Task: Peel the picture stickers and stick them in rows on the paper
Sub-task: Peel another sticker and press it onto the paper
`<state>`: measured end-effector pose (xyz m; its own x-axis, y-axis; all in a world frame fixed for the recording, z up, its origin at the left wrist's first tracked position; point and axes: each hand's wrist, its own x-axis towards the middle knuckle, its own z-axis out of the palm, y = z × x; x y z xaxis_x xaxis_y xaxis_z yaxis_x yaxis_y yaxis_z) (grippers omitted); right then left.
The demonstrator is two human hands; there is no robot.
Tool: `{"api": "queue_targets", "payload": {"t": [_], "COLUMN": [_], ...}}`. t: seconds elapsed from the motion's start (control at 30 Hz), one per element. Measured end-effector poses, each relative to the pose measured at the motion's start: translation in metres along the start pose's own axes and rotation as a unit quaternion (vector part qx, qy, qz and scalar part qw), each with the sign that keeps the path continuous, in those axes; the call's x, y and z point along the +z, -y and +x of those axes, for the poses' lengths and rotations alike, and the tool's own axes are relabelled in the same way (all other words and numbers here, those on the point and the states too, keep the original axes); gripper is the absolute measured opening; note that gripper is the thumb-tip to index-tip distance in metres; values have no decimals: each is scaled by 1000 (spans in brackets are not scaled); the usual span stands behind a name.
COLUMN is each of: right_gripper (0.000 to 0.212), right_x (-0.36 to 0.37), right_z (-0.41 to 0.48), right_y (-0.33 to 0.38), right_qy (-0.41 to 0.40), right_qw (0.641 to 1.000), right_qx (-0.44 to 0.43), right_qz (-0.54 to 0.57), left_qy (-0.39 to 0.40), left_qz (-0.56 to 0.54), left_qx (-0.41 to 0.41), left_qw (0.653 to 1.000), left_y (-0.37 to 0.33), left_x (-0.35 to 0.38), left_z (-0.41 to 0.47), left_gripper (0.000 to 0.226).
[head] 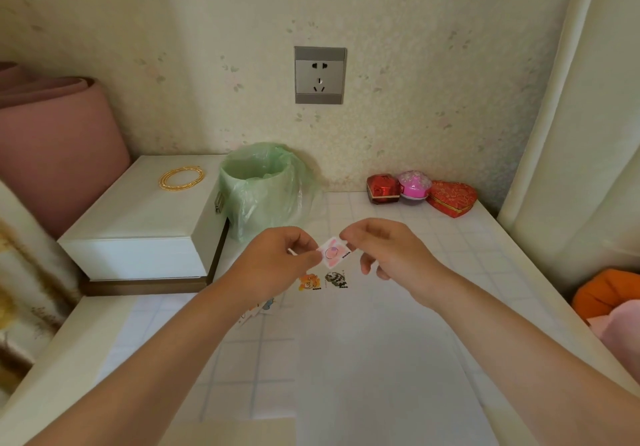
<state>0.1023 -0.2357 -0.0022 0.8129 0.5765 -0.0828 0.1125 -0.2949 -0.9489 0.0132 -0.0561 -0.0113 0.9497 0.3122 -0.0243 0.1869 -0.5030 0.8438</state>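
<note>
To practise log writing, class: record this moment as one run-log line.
step: peeling | left hand and right hand: pinch pink sticker | paper: orange sticker beside dark sticker

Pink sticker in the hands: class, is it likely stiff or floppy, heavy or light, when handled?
The pink sticker is probably very light: the left hand and right hand hold it by fingertip pinches alone. It looks paper-thin, so likely floppy and easily creased. Once peeled, it may well stick to whatever it touches.

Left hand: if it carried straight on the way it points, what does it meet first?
Likely the right hand, which pinches the far corner of the pink sticker the left hand holds. Depth looks about level.
</note>
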Motion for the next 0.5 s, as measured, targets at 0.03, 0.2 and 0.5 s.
{"api": "queue_targets", "payload": {"t": [0.03,0.2,0.5], "right_gripper": [8,17,11], "right_x": [1,-1,-19], "right_z": [0,4,11], "right_y": [-1,-11,-25], "right_qy": [-7,-42,-116], "right_qw": [999,989,989], "right_qx": [-29,-83,87], "right_qz": [-40,-112,-37], "left_qy": [6,20,26], "left_qz": [8,24,64], "left_qx": [-2,2,36], "left_qw": [1000,1000,997], "left_y": [0,-2,17], "left_x": [1,10,29], "left_z": [1,5,10], "left_gripper": [7,7,40]}}
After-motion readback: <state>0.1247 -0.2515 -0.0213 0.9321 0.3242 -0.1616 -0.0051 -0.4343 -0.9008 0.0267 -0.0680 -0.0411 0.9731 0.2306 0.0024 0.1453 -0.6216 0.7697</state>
